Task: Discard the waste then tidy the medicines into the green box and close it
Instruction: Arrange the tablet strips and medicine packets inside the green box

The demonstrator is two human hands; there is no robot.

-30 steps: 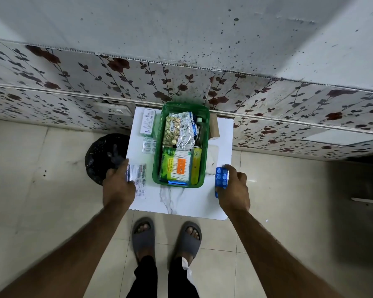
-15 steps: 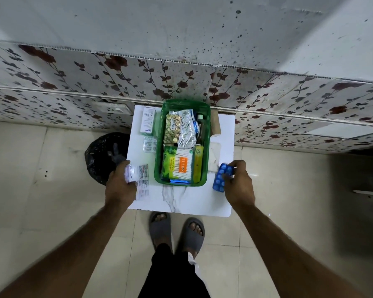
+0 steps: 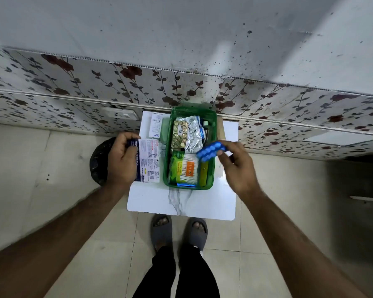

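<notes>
Head view looks down on a small white worktop (image 3: 202, 203) set against the wall, with the green box (image 3: 212, 168) open at its middle. Packing is well along: a gold tablet strip (image 3: 179, 134), a silver foil pack (image 3: 193, 134), a green swab packet (image 3: 183, 168) and a yellow-green bottle (image 3: 203, 173) lie inside, and the box looks nearly full.

Right hand (image 3: 237, 164) pinches a blue blister strip (image 3: 210, 150) between thumb and fingertips and holds it above the box's right half, clear of the contents and not yet let go. Left hand (image 3: 122, 158) is closed on one end of a printed dressing pack (image 3: 148, 162), which hangs over the worktop's left edge; whether its far end touches the surface I cannot tell.

Left of the box a white carton (image 3: 156, 125) lies on the worktop, and a small clear strip seems to lie below it, though the pack half hides it. These remain to be packed, by my reading.

A bin with a black bag (image 3: 98, 164) stands on the floor just left of the worktop, partly behind the left hand. No loose waste shows on the worktop, so the discarding is probably finished.

No lid is in sight anywhere, so closing is entirely ahead; a brown object (image 3: 219, 127) behind the box's right wall is too hidden to name.
</notes>
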